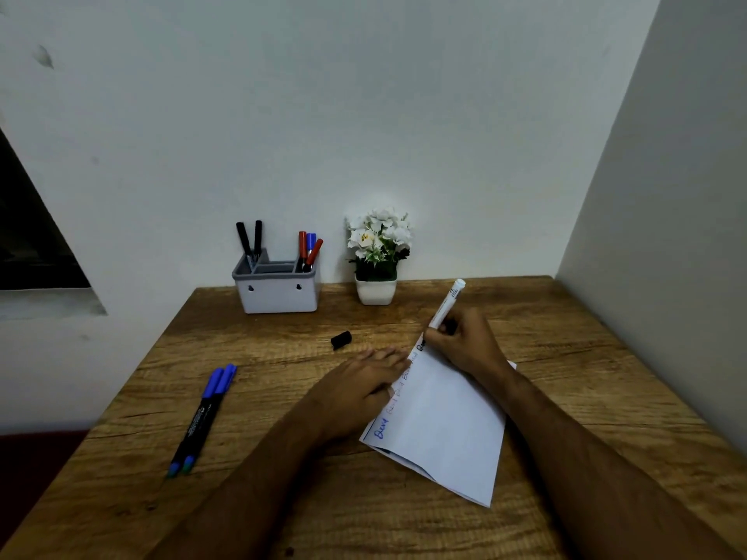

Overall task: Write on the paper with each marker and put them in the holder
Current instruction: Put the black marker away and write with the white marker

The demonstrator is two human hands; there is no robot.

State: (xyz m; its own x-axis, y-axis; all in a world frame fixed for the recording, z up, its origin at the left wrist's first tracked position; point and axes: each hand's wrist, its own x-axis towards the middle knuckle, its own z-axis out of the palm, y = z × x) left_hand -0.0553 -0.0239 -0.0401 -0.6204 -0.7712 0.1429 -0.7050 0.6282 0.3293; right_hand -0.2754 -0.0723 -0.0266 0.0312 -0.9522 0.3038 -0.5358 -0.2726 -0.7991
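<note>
Paper slip and a stray cap are the risks while the marker writes.

Table carries the paper, pinned at its left edge by the flat, straight-fingered left hand; if that hand lifts, the sheet could skid and smear. Holder stands at the back with five markers in it; two blue markers wait well apart. Right hand grips the white marker, tip at the paper's top corner. Black cap lies loose and may roll away.

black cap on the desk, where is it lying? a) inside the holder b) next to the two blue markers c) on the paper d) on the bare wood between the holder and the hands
d: the black cap lies alone on the wood, in front of the holder and just beyond the left hand.
</note>
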